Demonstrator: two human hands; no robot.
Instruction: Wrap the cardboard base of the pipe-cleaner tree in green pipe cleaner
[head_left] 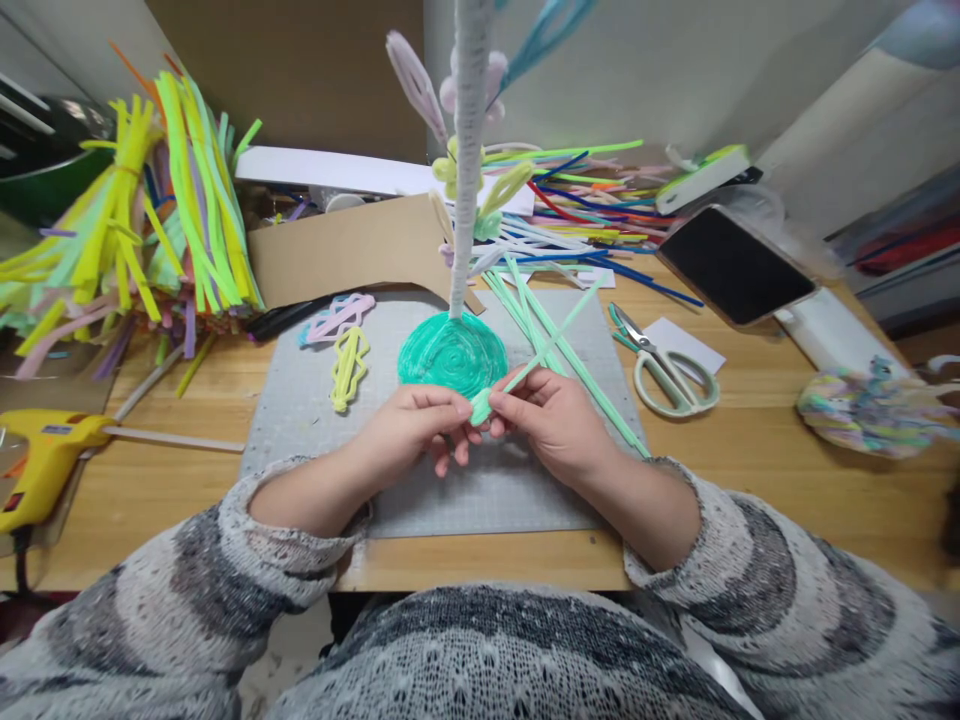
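Observation:
My left hand (431,420) and my right hand (544,415) meet over the grey cutting mat, both closed on a light green pipe cleaner (481,405). Its one end is bent into a small compact shape between my fingertips. From my right fingers the straight length rises up and to the right. Just beyond my hands stands a white wrapped stem (469,150) on a round teal coiled base (454,355), with pastel loops and flowers attached. More light green pipe cleaners (592,385) lie to the right on the mat. Shaped yellow (349,370) and pink-purple (337,320) pieces rest at the left.
Scissors (675,380) and a phone (736,262) are at the right. A yellow glue gun (49,460) lies at the left, below bundles of pipe cleaners (199,200). Loose coloured pipe cleaners (592,205) and a cardboard strip (337,250) lie behind the mat (480,510).

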